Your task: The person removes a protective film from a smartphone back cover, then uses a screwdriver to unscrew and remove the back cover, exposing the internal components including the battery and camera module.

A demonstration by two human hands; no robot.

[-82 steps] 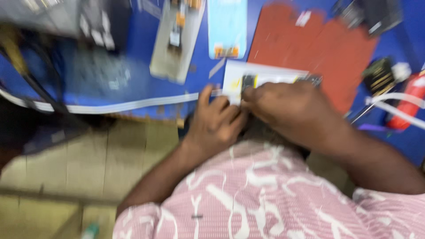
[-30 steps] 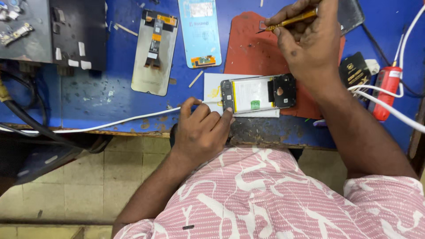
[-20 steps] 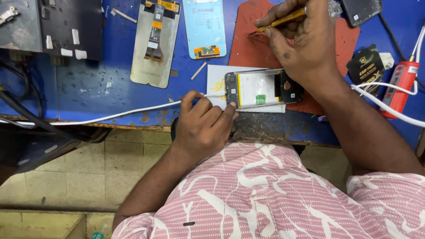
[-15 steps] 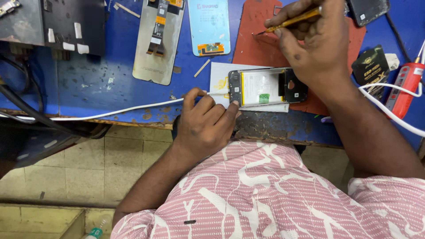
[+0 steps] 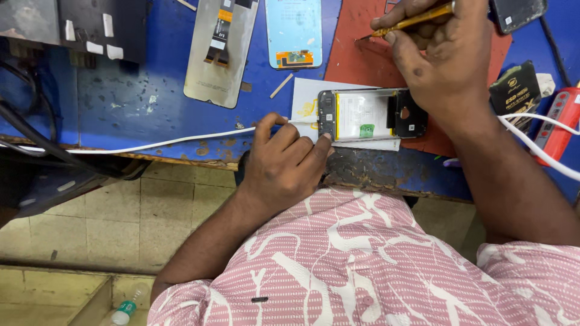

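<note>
- A black panel [image 5: 90,27] is lying at the far left of the blue bench [image 5: 139,102], with a white cable [image 5: 151,145] running along the bench's near edge.
- A grey display panel [image 5: 220,51] and a pale blue screen [image 5: 294,30] are lying beside each other further back.
- The left hand [image 5: 284,163] is resting at the bench edge, fingers curled, fingertips [image 5: 325,137] pressing against the left end of the opened phone [image 5: 371,115]; it is steadying the phone rather than gripping it.
- The opened phone is lying on white paper [image 5: 305,99], partly over the red mat [image 5: 362,60], just beside the left hand and under the right.
- The right hand [image 5: 447,60] is hovering above the phone's right end, pinching a yellow screwdriver [image 5: 417,18], tip pointing onto the mat.
- A red tool [image 5: 559,124] is lying at the far right.
</note>
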